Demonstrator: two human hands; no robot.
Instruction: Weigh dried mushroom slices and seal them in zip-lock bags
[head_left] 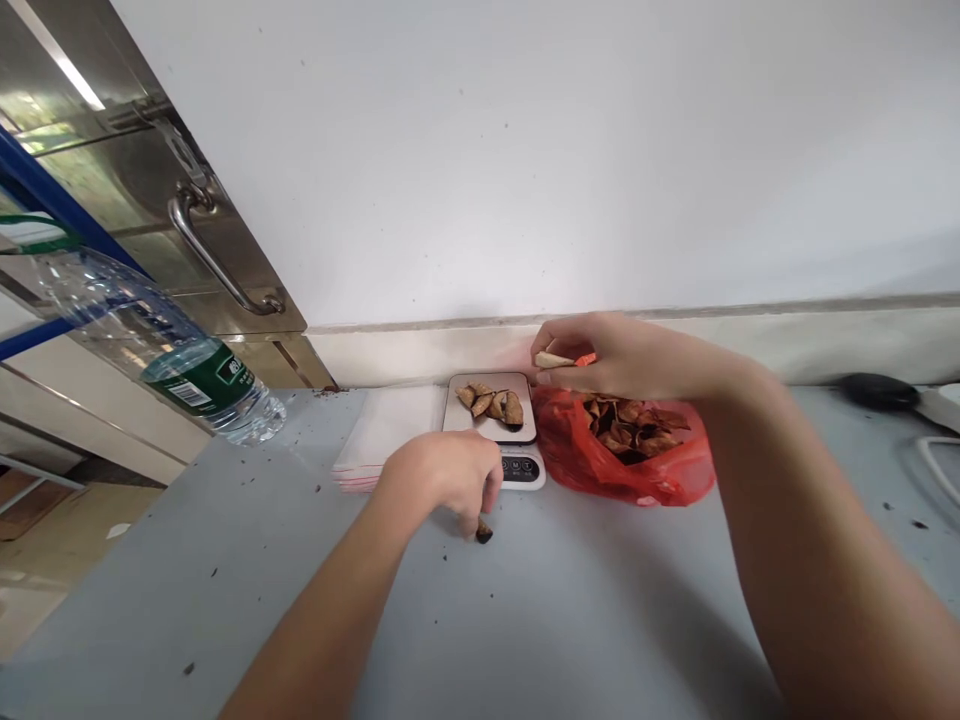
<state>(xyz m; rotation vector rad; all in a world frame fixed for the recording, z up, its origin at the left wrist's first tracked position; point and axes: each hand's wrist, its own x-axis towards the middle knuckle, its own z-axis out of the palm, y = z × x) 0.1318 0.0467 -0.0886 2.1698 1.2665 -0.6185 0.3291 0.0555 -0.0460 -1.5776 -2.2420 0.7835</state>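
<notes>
The left hand (457, 475) reaches in front of the scale (465, 425), its fingers bent narrow at a small dark piece (484, 534) near the table (585, 630); I cannot tell whether it is gripped. The right hand (600, 352) pinches a pale piece (553, 360) above the red bag (592, 470), which contains many brown pieces (637, 438). Several others (480, 404) lie together on the scale, between the bag and the white stack (397, 420).

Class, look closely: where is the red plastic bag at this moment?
In the head view, the red plastic bag sits right of centre on the grey table, just right of the white scale, with the right hand above it.
</notes>
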